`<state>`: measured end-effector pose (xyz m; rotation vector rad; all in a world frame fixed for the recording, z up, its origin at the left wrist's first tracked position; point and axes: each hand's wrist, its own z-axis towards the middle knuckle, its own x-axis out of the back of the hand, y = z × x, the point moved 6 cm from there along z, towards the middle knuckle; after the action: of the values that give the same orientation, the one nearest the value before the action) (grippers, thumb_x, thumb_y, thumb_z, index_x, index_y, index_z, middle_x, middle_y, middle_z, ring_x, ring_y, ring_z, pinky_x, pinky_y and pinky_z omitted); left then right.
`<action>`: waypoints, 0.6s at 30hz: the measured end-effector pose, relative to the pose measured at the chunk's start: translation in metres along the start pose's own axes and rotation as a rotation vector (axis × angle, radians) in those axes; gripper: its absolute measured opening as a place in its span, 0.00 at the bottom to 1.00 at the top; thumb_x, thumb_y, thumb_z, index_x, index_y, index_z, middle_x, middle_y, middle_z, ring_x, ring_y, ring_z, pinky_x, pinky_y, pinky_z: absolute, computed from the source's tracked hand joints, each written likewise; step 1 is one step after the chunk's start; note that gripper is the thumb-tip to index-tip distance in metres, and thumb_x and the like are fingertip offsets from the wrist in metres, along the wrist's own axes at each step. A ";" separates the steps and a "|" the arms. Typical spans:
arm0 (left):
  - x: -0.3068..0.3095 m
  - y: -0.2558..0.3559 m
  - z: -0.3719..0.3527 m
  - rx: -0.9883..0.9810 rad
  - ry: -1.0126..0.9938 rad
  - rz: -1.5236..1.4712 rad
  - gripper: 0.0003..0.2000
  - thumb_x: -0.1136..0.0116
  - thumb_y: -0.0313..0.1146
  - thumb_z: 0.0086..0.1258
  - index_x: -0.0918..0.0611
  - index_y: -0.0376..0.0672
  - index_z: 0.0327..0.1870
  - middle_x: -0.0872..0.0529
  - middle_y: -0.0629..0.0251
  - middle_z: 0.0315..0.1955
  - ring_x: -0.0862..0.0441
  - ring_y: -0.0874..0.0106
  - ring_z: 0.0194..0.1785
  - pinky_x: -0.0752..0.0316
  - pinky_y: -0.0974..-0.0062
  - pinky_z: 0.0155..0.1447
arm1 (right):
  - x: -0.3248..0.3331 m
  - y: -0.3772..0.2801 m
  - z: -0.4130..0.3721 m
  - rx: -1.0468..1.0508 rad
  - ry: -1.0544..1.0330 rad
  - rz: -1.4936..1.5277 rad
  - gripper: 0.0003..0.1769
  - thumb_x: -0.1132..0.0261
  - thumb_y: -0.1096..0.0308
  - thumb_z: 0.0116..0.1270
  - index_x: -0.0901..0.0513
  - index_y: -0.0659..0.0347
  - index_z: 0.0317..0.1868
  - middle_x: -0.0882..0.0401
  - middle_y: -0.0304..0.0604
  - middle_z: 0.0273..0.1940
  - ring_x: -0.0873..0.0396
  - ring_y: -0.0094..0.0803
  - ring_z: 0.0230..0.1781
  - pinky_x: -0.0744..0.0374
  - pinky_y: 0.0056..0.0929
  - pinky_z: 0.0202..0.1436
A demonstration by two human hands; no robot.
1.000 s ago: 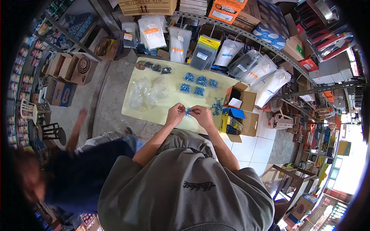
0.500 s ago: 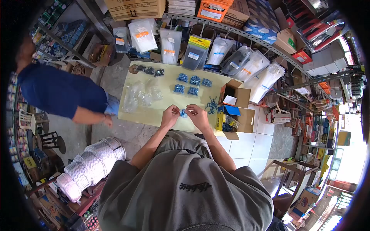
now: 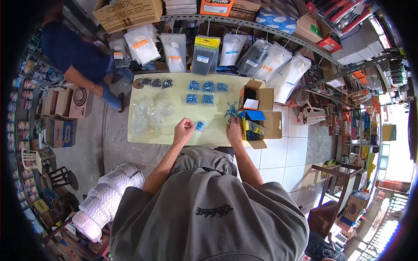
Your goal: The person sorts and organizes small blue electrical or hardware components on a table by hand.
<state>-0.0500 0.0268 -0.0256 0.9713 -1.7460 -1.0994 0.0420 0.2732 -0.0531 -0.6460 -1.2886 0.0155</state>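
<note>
A small clear bag with blue pieces inside [image 3: 199, 126] lies on the pale yellow table [image 3: 174, 135]. My left hand [image 3: 183, 130] is closed in a pinch at the bag's left edge. Farther right, my right hand [image 3: 234, 130] reaches to a loose pile of small blue screw-like pieces [image 3: 231, 110]. Its fingers are bunched together at the near side of the pile, and blue pieces show at the fingertips. Several filled bags of the same blue pieces [image 3: 208, 87] lie in two rows beyond my hands.
Clear empty bags [image 3: 150, 108] lie at the table's left, with dark packets [image 3: 156, 82] behind. Two open cardboard boxes [image 3: 272, 124] [image 3: 263, 98] stand at the right edge. Packs of cable ties [image 3: 205, 54] hang from the shelf. Another person [image 3: 82, 56] is at the far left.
My right hand has left the small bag and moved right to the blue pile. My left hand stays by the bag. The other person has moved farther back.
</note>
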 end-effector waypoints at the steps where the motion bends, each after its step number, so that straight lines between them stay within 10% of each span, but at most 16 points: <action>1: 0.000 0.000 -0.001 0.012 0.002 -0.005 0.06 0.39 0.25 0.58 0.22 0.39 0.35 0.19 0.69 0.30 0.21 0.79 0.32 0.26 0.81 0.37 | -0.005 0.004 -0.001 -0.004 0.000 -0.001 0.25 0.35 0.75 0.57 0.27 0.67 0.57 0.29 0.61 0.54 0.28 0.57 0.54 0.26 0.46 0.56; 18: -0.003 0.007 0.005 -0.032 0.007 0.015 0.05 0.39 0.26 0.59 0.22 0.39 0.35 0.19 0.69 0.30 0.22 0.79 0.34 0.26 0.80 0.35 | -0.016 0.021 0.015 -0.077 -0.004 0.083 0.15 0.37 0.77 0.52 0.24 0.66 0.43 0.25 0.60 0.38 0.23 0.58 0.38 0.23 0.48 0.41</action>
<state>-0.0545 0.0332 -0.0213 0.9397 -1.7222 -1.1093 0.0308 0.2911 -0.0745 -0.7653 -1.2705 0.0355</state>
